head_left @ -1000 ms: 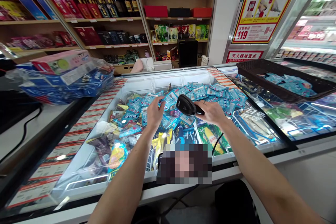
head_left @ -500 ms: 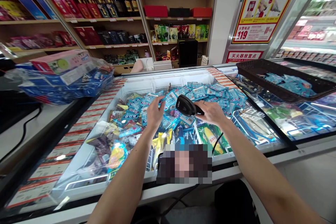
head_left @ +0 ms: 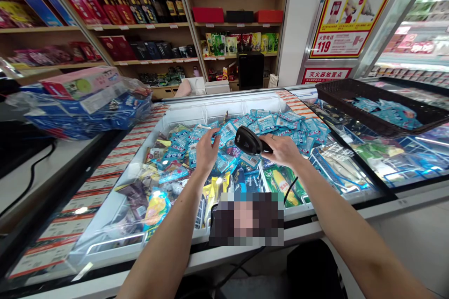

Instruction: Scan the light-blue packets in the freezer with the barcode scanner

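Observation:
My right hand [head_left: 283, 150] is wrapped round the handle of a black barcode scanner [head_left: 248, 141], its head turned left towards my left hand. My left hand [head_left: 207, 150] is over the pile with finger and thumb drawn together at the edge of a light-blue packet [head_left: 228, 131], which bears a white barcode label. Many similar blue packets [head_left: 266, 124] lie spread around both hands on top of the goods in a white chest freezer [head_left: 184, 112]. Below my hands lie yellow packs [head_left: 213, 191] and green corn-print packs [head_left: 280, 183].
A dark basket [head_left: 336, 88] with blue packets stands at the right. Plastic-wrapped boxes [head_left: 87, 103] rest at the left. A phone-like object [head_left: 245, 219], its screen blurred out, lies at the freezer's front edge near the scanner's cable [head_left: 290, 188]. Stocked shelves [head_left: 235, 23] line the back.

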Demonstrator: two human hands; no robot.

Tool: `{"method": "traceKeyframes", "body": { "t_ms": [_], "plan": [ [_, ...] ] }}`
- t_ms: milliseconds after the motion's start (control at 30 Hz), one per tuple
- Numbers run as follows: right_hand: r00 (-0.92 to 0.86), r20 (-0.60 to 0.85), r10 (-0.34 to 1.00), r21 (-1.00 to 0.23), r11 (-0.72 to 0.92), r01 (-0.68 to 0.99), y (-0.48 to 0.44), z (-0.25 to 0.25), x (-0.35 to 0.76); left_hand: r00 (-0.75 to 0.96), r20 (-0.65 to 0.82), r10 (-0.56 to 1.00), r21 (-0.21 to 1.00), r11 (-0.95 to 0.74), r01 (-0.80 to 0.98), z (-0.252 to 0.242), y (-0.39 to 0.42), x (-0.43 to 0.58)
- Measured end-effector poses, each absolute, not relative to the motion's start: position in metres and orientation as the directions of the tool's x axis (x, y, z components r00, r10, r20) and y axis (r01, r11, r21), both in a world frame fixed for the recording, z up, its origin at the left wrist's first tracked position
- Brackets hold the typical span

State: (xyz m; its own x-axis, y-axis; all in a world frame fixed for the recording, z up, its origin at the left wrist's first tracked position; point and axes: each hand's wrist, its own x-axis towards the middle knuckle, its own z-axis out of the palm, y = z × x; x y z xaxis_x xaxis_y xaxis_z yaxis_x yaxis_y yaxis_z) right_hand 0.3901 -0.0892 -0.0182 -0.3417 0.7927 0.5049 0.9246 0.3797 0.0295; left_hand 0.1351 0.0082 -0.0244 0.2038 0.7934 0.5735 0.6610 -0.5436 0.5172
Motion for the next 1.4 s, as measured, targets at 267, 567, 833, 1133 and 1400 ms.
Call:
{"method": "traceKeyframes", "body": {
  "t_ms": [267,567,833,1133,1400],
  "plan": [
    [-0.275,0.51,0.815,0.016,0.311,0.95,-0.087,-0.021,0.393,0.065,0.656,0.752,0.443,-0.453,0.774,-0.02,0.022,0.102],
    [-0.252,0.507,0.824,0.021,0.281,0.96,-0.086,-0.025,0.394,0.114,0.718,0.687,0.24,-0.397,0.886,-0.017,0.008,0.1],
    [-0.258,0.503,0.825,0.033,0.28,0.959,-0.085,-0.025,0.394,0.446,0.528,0.723,0.102,-0.575,0.812,-0.034,0.01,0.117],
    [-0.248,0.506,0.826,0.016,0.279,0.96,-0.086,-0.024,0.395,0.339,0.576,0.744,0.092,-0.47,0.878,-0.034,0.022,0.106],
    [-0.249,0.527,0.813,-0.006,0.296,0.955,-0.086,-0.023,0.396,0.704,0.353,0.617,0.032,-0.759,0.65,-0.026,0.009,0.127]
  ]
}}
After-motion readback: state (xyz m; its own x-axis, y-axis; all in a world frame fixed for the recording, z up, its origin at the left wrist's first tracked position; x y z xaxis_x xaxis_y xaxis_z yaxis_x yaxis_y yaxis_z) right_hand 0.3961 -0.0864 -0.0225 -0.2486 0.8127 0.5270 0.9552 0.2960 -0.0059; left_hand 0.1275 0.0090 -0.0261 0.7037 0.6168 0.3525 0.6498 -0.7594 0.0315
